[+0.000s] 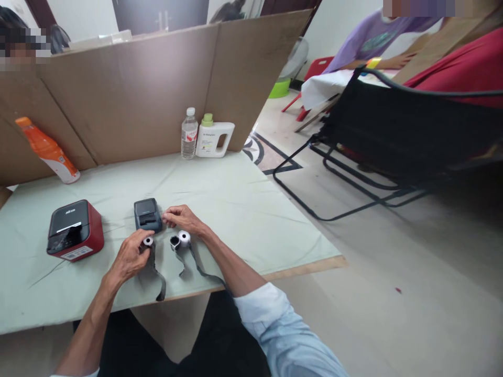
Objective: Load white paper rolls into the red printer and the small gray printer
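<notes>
Now the left hand (pixel 131 256) pinches a small paper roll (pixel 148 241) near the counter's front edge. The right hand (pixel 183 219), fingers curled, touches the little gray printer (pixel 147 214), maybe to open it next.

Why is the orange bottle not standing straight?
It is tilted. The orange bottle leans with its cap up against the cardboard wall, its base on the table.

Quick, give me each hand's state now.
Left hand: closed on a small paper roll.
Right hand: fingers touching the small grey printer, holding nothing.
</notes>
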`<state>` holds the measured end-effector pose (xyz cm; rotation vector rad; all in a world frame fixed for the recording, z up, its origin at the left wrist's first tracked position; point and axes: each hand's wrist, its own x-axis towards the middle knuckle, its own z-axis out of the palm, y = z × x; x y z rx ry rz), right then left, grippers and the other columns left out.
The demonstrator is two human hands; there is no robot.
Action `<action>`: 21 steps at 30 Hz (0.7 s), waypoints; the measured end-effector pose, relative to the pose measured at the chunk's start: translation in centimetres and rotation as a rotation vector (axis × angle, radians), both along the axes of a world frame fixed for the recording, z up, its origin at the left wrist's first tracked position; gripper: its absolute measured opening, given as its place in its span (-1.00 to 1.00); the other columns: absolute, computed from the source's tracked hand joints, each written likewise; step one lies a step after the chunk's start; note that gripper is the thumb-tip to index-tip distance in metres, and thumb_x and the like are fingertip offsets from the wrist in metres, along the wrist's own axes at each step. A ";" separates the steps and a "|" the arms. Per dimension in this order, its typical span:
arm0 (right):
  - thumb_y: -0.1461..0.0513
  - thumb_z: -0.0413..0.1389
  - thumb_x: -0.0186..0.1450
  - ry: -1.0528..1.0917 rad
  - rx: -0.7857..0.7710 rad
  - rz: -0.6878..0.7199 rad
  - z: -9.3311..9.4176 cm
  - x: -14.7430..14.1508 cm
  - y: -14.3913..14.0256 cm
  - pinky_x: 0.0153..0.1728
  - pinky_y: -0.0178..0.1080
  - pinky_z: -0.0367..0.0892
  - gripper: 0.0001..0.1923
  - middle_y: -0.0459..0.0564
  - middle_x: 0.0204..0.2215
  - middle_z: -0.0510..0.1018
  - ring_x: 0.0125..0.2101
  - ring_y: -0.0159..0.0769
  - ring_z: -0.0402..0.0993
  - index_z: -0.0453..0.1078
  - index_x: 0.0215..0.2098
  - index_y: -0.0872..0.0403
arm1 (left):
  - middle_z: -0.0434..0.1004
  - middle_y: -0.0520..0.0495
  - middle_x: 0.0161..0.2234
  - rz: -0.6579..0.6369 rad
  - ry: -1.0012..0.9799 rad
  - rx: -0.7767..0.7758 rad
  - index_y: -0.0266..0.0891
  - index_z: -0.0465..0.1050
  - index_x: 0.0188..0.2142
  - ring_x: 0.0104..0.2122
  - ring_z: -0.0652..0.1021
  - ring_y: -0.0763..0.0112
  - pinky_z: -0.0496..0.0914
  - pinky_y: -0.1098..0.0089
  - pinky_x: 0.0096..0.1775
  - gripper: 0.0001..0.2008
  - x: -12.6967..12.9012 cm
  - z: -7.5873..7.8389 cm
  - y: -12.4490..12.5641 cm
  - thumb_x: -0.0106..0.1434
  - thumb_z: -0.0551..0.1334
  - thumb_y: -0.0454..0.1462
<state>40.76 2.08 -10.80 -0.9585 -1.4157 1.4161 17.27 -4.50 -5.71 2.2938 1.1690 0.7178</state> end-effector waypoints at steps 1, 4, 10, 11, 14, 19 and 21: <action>0.02 0.25 0.22 -0.002 0.001 0.010 0.2 0.1 -0.1 -0.38 -0.30 0.42 -0.69 -0.04 -0.45 0.63 -0.48 -0.37 0.48 0.55 -0.38 0.12 | 0.64 -0.12 -0.10 0.012 0.003 -0.004 -0.14 0.53 0.04 -0.22 0.63 0.25 0.53 0.27 -0.13 -0.54 -0.1 -0.1 0.0 0.15 0.19 -0.43; 0.01 0.25 0.22 -0.004 0.000 0.024 0.6 0.3 -0.3 -0.37 -0.30 0.42 -0.68 -0.03 -0.46 0.63 -0.47 -0.36 0.49 0.56 -0.38 0.12 | 0.65 -0.09 -0.15 0.032 0.004 -0.025 -0.14 0.52 0.02 -0.32 0.60 0.31 0.53 0.30 -0.18 -0.61 -0.3 -0.3 -0.1 0.19 0.22 -0.39; 0.04 0.27 0.20 -0.006 0.006 0.009 0.5 0.2 -0.3 -0.39 -0.31 0.37 -0.72 -0.07 -0.49 0.60 -0.49 -0.37 0.47 0.54 -0.40 0.11 | 0.65 -0.09 -0.17 0.007 0.000 -0.083 -0.16 0.55 -0.03 -0.31 0.60 0.31 0.51 0.34 -0.23 -0.66 -0.5 -0.2 -0.1 0.21 0.22 -0.38; 0.05 0.27 0.20 -0.004 0.009 0.009 0.4 0.1 -0.3 -0.40 -0.31 0.37 -0.73 -0.07 -0.49 0.59 -0.49 -0.37 0.46 0.54 -0.39 0.11 | 0.65 -0.10 -0.14 0.003 0.001 -0.093 -0.16 0.55 -0.01 -0.30 0.61 0.31 0.50 0.35 -0.26 -0.64 -0.5 -0.1 -0.1 0.20 0.23 -0.37; 0.05 0.29 0.18 0.004 0.011 0.017 0.3 0.0 -0.3 -0.40 -0.30 0.36 -0.73 -0.09 -0.50 0.57 -0.50 -0.37 0.45 0.55 -0.35 0.11 | 0.63 -0.12 -0.07 -0.013 -0.013 -0.098 -0.15 0.53 0.06 -0.29 0.59 0.33 0.48 0.39 -0.33 -0.58 -0.8 0.2 -0.1 0.19 0.27 -0.35; 0.06 0.30 0.15 0.016 -0.018 0.013 0.1 -0.3 -0.2 -0.41 -0.30 0.38 -0.69 -0.11 -0.51 0.56 -0.49 -0.37 0.45 0.55 -0.27 0.12 | 0.59 -0.07 -0.21 0.091 -0.055 0.001 -0.17 0.54 -0.02 -0.36 0.53 0.38 0.47 0.39 -0.35 -0.70 -1.4 1.3 1.0 0.24 0.26 -0.30; 0.06 0.30 0.14 0.020 -0.026 0.006 0.0 -0.4 -0.2 -0.41 -0.30 0.39 -0.68 -0.12 -0.50 0.56 -0.49 -0.37 0.46 0.55 -0.25 0.12 | 0.57 -0.08 -0.18 0.140 -0.041 0.051 -0.18 0.53 -0.04 -0.33 0.53 0.35 0.49 0.36 -0.33 -0.71 -1.6 1.6 1.8 0.24 0.24 -0.32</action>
